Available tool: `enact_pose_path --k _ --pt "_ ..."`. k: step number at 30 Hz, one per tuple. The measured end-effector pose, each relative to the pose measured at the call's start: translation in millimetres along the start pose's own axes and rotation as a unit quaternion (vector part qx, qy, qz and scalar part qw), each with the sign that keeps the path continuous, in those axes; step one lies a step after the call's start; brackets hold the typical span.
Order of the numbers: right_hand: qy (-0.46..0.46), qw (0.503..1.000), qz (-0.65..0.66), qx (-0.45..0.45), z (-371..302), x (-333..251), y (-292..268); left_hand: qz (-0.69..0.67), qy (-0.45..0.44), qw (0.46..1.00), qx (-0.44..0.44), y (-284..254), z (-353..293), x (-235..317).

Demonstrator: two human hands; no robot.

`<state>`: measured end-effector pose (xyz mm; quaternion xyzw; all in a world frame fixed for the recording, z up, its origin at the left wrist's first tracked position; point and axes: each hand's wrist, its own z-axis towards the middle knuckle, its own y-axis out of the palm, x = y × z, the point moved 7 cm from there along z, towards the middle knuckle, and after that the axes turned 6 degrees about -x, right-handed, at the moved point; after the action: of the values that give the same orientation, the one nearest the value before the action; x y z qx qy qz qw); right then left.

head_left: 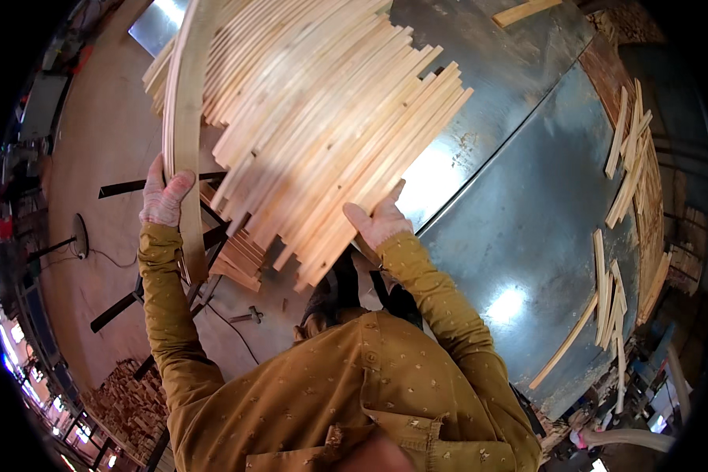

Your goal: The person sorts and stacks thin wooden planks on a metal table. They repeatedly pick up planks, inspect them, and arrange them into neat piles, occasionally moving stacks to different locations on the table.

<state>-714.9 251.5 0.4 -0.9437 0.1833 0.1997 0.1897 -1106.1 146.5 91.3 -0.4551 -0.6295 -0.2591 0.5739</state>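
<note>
My left hand (165,197), in what looks like a pale glove, is closed round the near part of a long upright stack of wooden boards (185,118). Its thumb lies over the stack's right side. My right hand (381,223) grips the near right edge of a wide layer of thin wooden strips (330,134), thumb on top and the other fingers partly hidden. These strips lie side by side at a slant, their ends uneven, and several show small dark knots. How many strips the right hand holds cannot be made out.
A dark metal table (503,212) with a seam spans the right. Loose wooden offcuts (613,299) lie along its far right side. Below left are black metal stand legs (118,311), more wooden strips (240,259), a cable, and a heap of wood pieces (130,405).
</note>
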Motion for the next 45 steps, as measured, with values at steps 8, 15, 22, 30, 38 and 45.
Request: enact_pose_path --k 8,15,22,30,38,45 --pt "-0.206 0.973 0.084 0.057 89 -71 12 0.087 -0.069 0.990 0.083 -24 4 7" --pt "-0.167 0.985 -0.045 -0.002 136 -151 15 0.365 -0.045 0.925 0.092 8 81 44" --pt "-0.254 0.959 -0.093 0.085 54 -23 -48 0.514 -0.061 0.855 -0.025 107 153 -31" --pt "0.279 0.755 0.028 0.592 -242 512 -161 0.275 0.138 0.950 -0.058 247 57 24" --pt "0.528 0.689 -0.011 0.496 -380 824 -142 0.270 -0.008 0.805 -0.528 647 -310 13" --pt "0.156 0.909 0.248 0.295 -363 757 -114 0.209 -0.250 0.568 -0.756 826 -495 -60"
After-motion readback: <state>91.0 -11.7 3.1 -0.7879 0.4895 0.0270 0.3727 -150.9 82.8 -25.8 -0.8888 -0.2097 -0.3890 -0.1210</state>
